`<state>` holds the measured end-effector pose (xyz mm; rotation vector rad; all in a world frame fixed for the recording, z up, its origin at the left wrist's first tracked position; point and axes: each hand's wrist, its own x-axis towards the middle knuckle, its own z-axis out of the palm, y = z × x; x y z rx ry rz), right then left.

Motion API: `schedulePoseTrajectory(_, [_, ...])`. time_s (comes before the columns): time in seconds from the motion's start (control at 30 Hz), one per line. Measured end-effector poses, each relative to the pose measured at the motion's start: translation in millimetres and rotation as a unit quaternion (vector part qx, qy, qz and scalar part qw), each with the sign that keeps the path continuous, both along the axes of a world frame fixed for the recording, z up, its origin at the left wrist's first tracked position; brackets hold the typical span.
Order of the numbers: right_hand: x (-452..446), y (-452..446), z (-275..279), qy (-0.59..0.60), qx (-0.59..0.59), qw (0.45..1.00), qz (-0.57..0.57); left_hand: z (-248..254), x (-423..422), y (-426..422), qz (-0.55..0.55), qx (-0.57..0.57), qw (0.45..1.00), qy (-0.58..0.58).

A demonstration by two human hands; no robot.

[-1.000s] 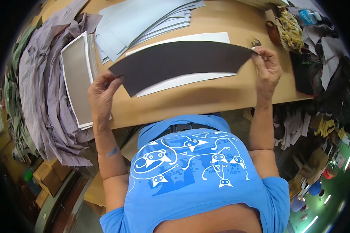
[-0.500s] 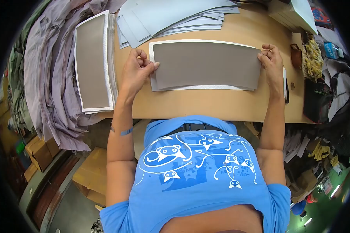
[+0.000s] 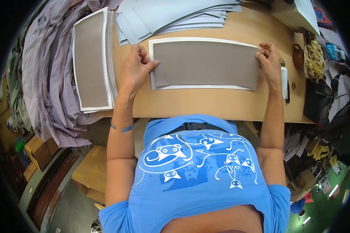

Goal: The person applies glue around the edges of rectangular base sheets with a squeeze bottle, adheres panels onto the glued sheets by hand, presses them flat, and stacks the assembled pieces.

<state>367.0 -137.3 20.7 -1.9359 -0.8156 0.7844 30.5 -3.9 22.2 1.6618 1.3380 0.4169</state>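
Observation:
A grey-brown curved panel (image 3: 206, 65) lies over a slightly larger white panel (image 3: 190, 40) on the wooden table (image 3: 221, 105). White edging shows along its top, left side and bottom. My left hand (image 3: 137, 70) pinches the left edge of the grey-brown panel between thumb and fingers. At the upper right corner, my right hand (image 3: 269, 64) has its thumb and fingers closed on the same panel. Both hands are at the panel's short ends, with the panel flat between them.
Left of my left hand is a stack of white-bordered panels (image 3: 91, 60), beside draped mauve fabric (image 3: 46, 77). Pale blue-grey sheets (image 3: 155, 15) are fanned at the back. A white-handled tool (image 3: 284, 83) and a box of yellow scraps (image 3: 314, 58) are at the right.
The grey-brown panel, earlier raised and tilted with its dark side showing, has come down flat onto the white panel. Both hands have lowered with it, still gripping its ends.

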Motion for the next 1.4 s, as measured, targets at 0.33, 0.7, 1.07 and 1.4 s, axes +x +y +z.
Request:
schedulePoseTrajectory(0.33, [-3,-8,-12,-0.130,0.001,0.991,0.011,-4,0,0,0.002,-0.004,1.000,-0.002])
schedulePoseTrajectory(0.7, [-11,-5,-7,-0.173,-0.010,0.985,-0.007,5,5,-2,0.007,-0.010,1.000,0.008])
schedulePoseTrajectory(1.07, [-15,-3,-4,-0.201,-0.022,0.979,-0.018,4,4,-1,-0.008,0.019,1.000,0.023])
schedulePoseTrajectory(1.4, [-13,-3,-11,-0.189,-0.023,0.981,-0.030,0,2,1,-0.003,0.026,0.999,0.043])
